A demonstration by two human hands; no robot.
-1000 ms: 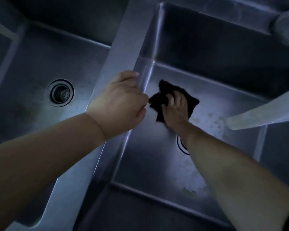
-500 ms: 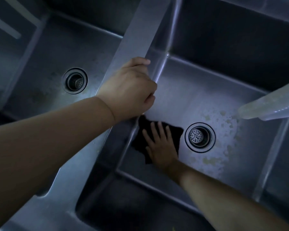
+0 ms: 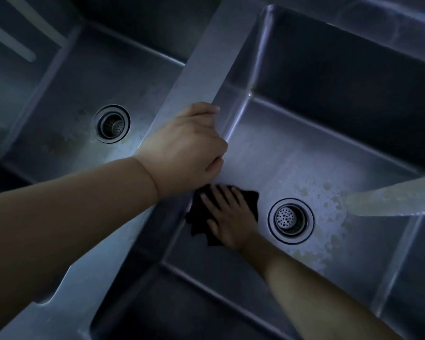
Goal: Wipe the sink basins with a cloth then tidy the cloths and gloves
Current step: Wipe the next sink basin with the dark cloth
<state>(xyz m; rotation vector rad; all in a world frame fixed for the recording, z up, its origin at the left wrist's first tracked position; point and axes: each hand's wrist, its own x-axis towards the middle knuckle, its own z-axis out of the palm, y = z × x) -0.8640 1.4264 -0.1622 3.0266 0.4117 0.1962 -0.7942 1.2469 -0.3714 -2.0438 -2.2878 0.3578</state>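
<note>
A dark cloth (image 3: 199, 217) lies flat on the floor of the right steel basin (image 3: 292, 155), near its left wall. My right hand (image 3: 227, 215) presses on the cloth with straight, spread fingers. My left hand (image 3: 184, 148) grips the steel divider (image 3: 206, 69) between the two basins, fingers curled over its right edge. The right basin's drain (image 3: 290, 219) sits just right of the cloth.
The left basin (image 3: 66, 99) has its own drain (image 3: 111, 123). A pale spout-like shape (image 3: 390, 200) reaches in from the right edge above the right basin. Pale stains (image 3: 329, 207) spot the basin floor around the right drain.
My right hand has slid the cloth from the far part of the basin floor toward the near left wall; since half a second ago it barely moved. My left hand stays on the divider.
</note>
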